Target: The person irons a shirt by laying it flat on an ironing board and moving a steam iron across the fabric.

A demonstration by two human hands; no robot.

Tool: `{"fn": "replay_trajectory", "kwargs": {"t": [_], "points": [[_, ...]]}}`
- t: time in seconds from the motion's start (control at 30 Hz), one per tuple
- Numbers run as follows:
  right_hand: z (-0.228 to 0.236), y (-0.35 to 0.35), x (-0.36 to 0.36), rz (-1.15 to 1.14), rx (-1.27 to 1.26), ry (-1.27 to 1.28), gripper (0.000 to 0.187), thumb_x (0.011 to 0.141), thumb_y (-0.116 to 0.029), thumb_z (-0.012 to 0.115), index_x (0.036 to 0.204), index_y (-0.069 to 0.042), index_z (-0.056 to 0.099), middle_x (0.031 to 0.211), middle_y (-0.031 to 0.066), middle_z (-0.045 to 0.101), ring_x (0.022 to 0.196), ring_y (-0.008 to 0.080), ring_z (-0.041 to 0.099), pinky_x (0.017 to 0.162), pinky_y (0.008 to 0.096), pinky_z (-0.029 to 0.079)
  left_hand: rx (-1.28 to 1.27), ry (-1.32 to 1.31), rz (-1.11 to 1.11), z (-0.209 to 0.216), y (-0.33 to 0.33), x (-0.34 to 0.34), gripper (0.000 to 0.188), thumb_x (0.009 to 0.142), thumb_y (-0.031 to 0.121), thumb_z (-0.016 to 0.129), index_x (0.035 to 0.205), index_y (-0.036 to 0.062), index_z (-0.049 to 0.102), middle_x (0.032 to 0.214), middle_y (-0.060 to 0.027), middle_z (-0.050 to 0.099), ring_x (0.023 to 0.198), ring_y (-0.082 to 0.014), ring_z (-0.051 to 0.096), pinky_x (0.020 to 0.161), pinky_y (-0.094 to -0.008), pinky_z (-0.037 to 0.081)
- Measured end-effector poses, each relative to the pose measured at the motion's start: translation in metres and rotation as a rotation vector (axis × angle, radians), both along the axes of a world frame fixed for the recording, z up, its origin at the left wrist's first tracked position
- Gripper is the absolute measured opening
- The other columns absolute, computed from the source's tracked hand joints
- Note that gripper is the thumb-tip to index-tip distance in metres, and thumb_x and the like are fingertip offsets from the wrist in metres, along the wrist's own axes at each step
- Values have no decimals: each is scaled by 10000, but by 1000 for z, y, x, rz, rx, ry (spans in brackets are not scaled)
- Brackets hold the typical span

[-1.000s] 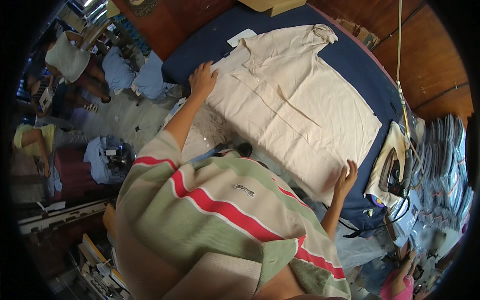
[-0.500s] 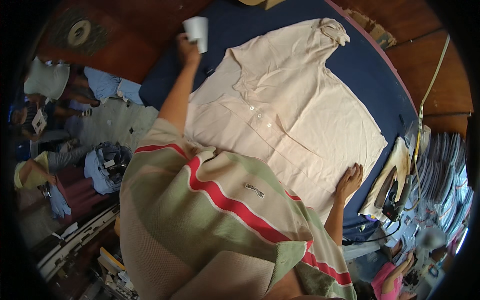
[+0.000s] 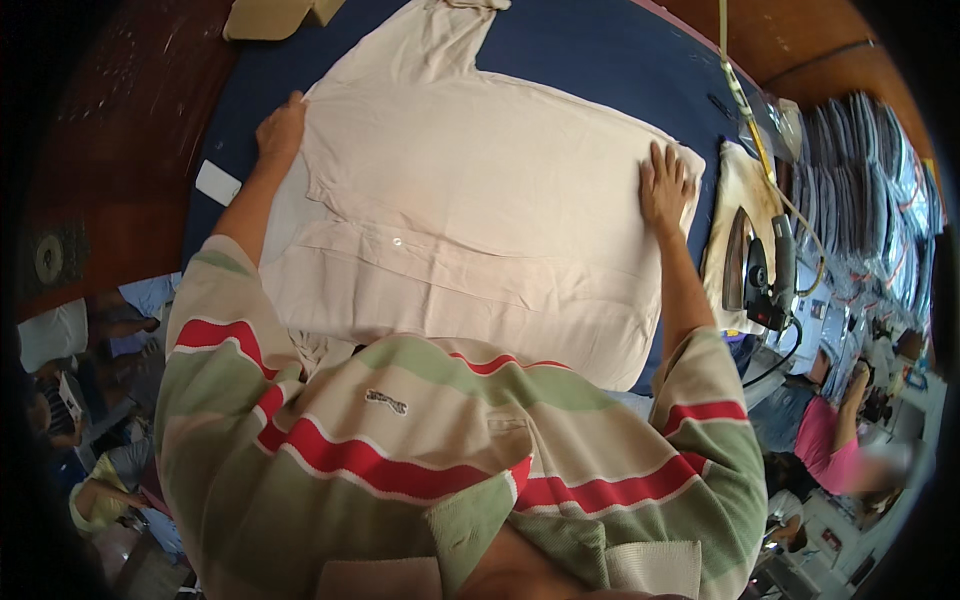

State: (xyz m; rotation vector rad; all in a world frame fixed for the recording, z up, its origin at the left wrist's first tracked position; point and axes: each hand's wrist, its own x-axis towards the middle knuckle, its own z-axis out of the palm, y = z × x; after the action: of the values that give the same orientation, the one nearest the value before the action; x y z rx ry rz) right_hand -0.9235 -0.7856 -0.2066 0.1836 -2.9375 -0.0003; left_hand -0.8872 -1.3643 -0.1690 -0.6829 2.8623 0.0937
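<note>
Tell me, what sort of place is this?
Probably a clothes workshop: a cream cloth shirt lies on a dark blue cloth-covered table, with a black-and-grey metal iron and stacks of folded grey-blue garments in clear plastic to the shirt's right.

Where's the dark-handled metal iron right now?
In the head view, the dark-handled metal iron is at the right, on brown-stained cream cloth, between the pale beige shirt and stacked grey-blue garments in clear plastic.

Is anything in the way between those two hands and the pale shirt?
Nothing visible: the right hand lies palm down on the shirt, and the left hand is at its edge. The iron stands off to the right.
</note>
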Motion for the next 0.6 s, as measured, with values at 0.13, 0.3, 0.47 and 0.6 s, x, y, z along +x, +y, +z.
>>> {"fn": "replay_trajectory", "kwargs": {"t": [0.13,0.3,0.47,0.6], "points": [[0,22,-32,50,-281,-97,461,915,-425,382,1327,-223,426,1407,92,353,1282,336,316,1033,483,242,-221,195,-49,12,31,-16,277,902,261,463,1147,140,502,1232,-91,523,1128,-256,503,879,-443,420],[9,31,-40,-164,-366,288,337,881,-342,490,1150,-157,573,1224,105,514,1128,326,461,923,469,363,36,745,-986,9,156,-71,331,825,167,565,1149,113,520,1167,-84,542,1047,-263,529,868,-388,413],[-5,68,-63,-173,-146,221,260,885,-325,487,896,-80,574,946,130,586,873,354,556,754,469,444,371,291,-915,0,184,-121,188,845,177,570,815,10,490,881,-95,506,845,-247,510,758,-323,412],[-6,65,-80,-112,-146,162,317,913,-351,427,904,-69,570,973,143,587,905,367,558,773,467,446,232,260,-1024,-21,161,-145,210,879,237,516,878,28,508,909,-86,518,903,-262,525,767,-337,411]]}}
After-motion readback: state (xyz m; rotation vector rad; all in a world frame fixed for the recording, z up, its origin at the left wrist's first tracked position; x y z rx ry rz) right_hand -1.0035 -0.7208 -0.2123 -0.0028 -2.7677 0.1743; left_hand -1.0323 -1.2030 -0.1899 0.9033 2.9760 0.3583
